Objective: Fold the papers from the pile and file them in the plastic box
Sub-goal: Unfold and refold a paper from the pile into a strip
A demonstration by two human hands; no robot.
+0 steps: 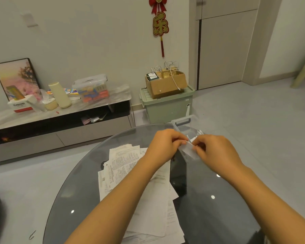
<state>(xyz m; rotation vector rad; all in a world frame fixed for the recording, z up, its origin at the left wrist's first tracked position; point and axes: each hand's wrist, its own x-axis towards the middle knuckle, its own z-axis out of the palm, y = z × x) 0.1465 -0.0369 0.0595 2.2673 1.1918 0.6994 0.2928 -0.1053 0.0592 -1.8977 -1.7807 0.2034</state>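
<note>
A small white folded paper is held between both hands over the near end of the clear plastic box. My left hand pinches its left top edge, my right hand pinches its right side. The box stands at the far right part of the round dark glass table; its near part is hidden behind my hands. A pile of printed papers lies spread on the table under my left forearm, reaching toward the near edge.
Beyond the table, a low TV cabinet carries a framed picture, boxes and a clear container. A green storage bin with a cardboard box on top stands against the wall. Grey floor surrounds the table.
</note>
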